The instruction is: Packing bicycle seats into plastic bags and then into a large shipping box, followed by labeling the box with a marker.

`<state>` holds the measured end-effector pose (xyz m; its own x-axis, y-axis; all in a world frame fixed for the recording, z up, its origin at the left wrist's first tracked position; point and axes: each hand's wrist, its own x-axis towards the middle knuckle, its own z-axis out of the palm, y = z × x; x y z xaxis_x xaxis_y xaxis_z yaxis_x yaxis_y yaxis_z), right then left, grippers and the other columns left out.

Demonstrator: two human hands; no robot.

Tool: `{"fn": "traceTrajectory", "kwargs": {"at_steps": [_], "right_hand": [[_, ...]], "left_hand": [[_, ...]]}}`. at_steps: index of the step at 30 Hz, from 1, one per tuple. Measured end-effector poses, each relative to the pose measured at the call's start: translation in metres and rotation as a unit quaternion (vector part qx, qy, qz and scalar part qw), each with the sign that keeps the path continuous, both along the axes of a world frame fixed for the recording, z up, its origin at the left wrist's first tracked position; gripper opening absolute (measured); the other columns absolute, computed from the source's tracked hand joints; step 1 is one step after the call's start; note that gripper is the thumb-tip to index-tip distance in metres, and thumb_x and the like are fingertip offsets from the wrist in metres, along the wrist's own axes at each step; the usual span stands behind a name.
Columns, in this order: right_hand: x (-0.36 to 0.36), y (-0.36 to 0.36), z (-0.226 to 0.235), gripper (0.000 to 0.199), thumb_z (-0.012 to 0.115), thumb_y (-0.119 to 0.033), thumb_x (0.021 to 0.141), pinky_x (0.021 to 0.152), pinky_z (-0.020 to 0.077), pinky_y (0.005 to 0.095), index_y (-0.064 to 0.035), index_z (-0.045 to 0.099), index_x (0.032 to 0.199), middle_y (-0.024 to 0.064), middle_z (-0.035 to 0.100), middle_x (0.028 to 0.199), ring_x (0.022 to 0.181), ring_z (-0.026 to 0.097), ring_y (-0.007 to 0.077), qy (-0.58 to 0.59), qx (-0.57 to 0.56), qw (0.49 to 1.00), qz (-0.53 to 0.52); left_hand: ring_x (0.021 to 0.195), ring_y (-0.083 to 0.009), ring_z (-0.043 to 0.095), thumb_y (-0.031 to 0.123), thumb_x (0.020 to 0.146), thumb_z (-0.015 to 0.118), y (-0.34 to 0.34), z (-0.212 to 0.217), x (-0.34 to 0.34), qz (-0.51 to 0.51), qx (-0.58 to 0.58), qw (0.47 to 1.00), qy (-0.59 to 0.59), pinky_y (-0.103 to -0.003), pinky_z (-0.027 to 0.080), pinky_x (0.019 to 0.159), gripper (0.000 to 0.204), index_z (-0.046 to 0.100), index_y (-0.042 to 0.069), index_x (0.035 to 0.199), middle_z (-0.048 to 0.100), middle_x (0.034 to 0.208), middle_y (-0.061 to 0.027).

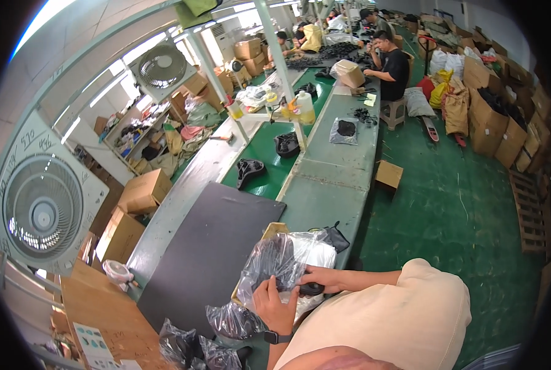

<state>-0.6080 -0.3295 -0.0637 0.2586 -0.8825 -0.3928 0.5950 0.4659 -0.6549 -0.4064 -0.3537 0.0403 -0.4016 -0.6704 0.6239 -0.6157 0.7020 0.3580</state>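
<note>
At the bench's near end, a clear plastic bag [264, 266] with something dark inside lies over an open cardboard box [275, 230]. My left hand [277, 308], with a dark watch on its wrist, closes its fingers on the near edge of this bag. From the right, my right hand [322, 279] comes in with bent fingers at the bag's mouth, gripping a black curved piece [312, 288] whose kind I cannot make out. White plastic sheeting [315, 248] spreads beside the bag. Left of my wrist sit several black pieces wrapped in clear plastic [232, 322].
A dark mat [217, 246] covers the bench to the left. Black moulded parts [249, 171] rest on the green belt ahead. A black pouch [336, 237] lies by the bench's right edge, a small carton [389, 175] beyond it on the floor. Farther off, a co-worker [389, 68] sits.
</note>
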Motion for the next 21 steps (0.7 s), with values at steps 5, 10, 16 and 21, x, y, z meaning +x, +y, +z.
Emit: {"fn": "traceTrajectory", "kwargs": {"at_steps": [5,10,16,21], "right_hand": [[0.035,-0.020,0.015,0.095,0.081,-0.017,0.089,0.112,0.0504,0.0399,-0.0068,0.032,0.170,0.0172,0.059,0.149,0.133,0.060,0.0271,0.257,-0.161,0.952,0.045],[0.067,-0.040,0.019,0.108,0.081,-0.015,0.083,0.113,0.0474,0.0461,-0.0083,0.023,0.174,0.0282,0.056,0.148,0.134,0.059,0.0432,0.440,-0.452,0.760,0.158],[0.098,-0.048,0.042,0.117,0.084,-0.017,0.085,0.088,0.0535,0.0532,-0.0304,0.014,0.177,0.0242,0.059,0.117,0.100,0.068,0.0450,0.512,-0.463,0.658,0.303],[0.102,-0.060,0.023,0.107,0.082,-0.031,0.093,0.102,0.0534,0.0437,-0.0061,0.017,0.174,0.0265,0.061,0.135,0.116,0.068,0.0385,0.304,-0.524,0.750,0.266]], "left_hand": [[0.092,-0.0389,0.065,0.006,0.095,0.073,-0.005,-0.019,0.041,0.086,0.000,0.996,0.035,-0.054,0.048,0.085,0.010,0.075,0.000,0.102,0.071,0.096,-0.0178],[0.094,-0.0412,0.065,0.007,0.101,0.066,-0.007,-0.018,0.074,0.237,-0.043,0.963,0.120,-0.053,0.050,0.083,0.013,0.074,-0.003,0.105,0.071,0.098,-0.0203],[0.099,-0.0437,0.064,0.014,0.112,0.054,-0.018,0.006,0.122,0.358,-0.041,0.928,0.091,-0.051,0.050,0.090,0.025,0.068,-0.006,0.113,0.067,0.102,-0.0226],[0.101,-0.0454,0.065,0.016,0.114,0.053,-0.056,-0.009,0.180,0.434,-0.061,0.892,0.106,-0.049,0.052,0.091,0.030,0.067,-0.010,0.115,0.067,0.104,-0.0245]]}}
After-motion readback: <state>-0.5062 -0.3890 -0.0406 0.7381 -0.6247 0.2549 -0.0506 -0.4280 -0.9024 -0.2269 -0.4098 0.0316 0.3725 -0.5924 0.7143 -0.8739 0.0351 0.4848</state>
